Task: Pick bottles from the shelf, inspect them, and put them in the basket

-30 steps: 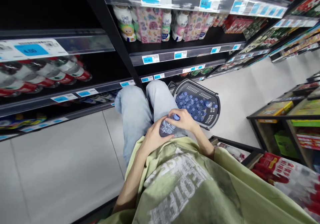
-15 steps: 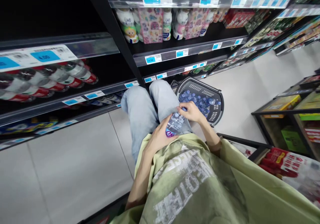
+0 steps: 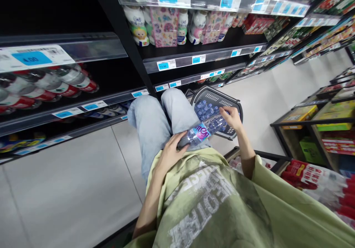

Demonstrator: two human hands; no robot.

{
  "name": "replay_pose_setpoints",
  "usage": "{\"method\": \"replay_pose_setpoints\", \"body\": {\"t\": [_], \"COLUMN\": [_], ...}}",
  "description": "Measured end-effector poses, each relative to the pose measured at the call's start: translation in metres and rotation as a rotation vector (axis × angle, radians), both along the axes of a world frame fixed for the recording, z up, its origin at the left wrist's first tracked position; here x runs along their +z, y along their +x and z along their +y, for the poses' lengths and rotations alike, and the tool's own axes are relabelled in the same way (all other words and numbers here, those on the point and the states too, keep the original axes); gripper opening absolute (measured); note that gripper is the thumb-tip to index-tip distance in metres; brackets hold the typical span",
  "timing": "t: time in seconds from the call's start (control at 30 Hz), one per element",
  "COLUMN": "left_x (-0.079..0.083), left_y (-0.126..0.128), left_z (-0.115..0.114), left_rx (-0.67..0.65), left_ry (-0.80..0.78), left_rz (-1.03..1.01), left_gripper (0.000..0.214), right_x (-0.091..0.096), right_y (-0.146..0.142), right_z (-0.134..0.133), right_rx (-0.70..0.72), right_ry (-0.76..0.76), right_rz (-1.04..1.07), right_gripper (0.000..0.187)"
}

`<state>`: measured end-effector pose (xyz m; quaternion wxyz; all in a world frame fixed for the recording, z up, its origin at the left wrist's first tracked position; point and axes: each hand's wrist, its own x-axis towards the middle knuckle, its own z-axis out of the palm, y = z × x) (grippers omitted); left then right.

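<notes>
A bottle (image 3: 200, 133) is held slantwise at the centre of the frame, above the knees. Its base is gripped by the left hand (image 3: 169, 152), fingers curled around it, and its cap end is covered by the right hand (image 3: 233, 118), fingers closed over it. Just behind, right of centre, a basket (image 3: 215, 97) is seen on the floor, filled with blue-capped bottles (image 3: 205, 110).

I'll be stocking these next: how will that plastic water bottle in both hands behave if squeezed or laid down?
The bottle looks like thin, ribbed clear plastic, so it probably gives a little under a squeeze. Its round body would likely roll if laid sideways. The left hand and right hand grip opposite ends, hinting it may be full and heavy.
</notes>
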<state>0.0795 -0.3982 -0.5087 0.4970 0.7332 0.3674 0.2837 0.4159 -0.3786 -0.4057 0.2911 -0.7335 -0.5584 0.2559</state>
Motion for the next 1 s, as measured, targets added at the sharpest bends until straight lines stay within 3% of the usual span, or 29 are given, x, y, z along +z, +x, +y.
{"method": "replay_pose_setpoints", "body": {"t": [0.13, 0.27, 0.4, 0.5, 0.7, 0.87, 1.0], "left_x": [-0.002, -0.001, 0.001, 0.003, 0.004, 0.005, 0.006], "left_y": [0.002, 0.004, 0.005, 0.007, 0.012, 0.015, 0.017], "left_z": [0.001, 0.003, 0.005, 0.006, 0.010, 0.011, 0.011], "left_rx": [0.027, 0.042, 0.054, 0.057, 0.066, 0.066, 0.064], "left_ry": [-0.008, -0.019, -0.021, -0.029, -0.063, -0.082, -0.082], "left_rz": [-0.026, -0.045, -0.050, -0.046, -0.035, 0.000, 0.015], "left_gripper": [0.029, 0.024, 0.022, 0.021, 0.020, 0.021, 0.023], "right_x": [0.012, 0.019, 0.007, -0.009, -0.045, -0.083, -0.115], "right_y": [0.029, 0.063, 0.097, 0.120, 0.153, 0.172, 0.189], "right_z": [-0.021, -0.046, -0.065, -0.075, -0.098, -0.104, -0.091], "right_rx": [-0.162, -0.293, -0.295, -0.300, -0.299, -0.385, -0.448], "right_ry": [0.042, 0.016, -0.195, -0.402, -0.623, -0.617, -0.626], "right_rz": [-0.092, -0.380, -0.792, -0.976, -0.948, -0.803, -0.699], "right_gripper": [0.066, 0.058, 0.043, 0.039, 0.043, 0.042, 0.047]}}
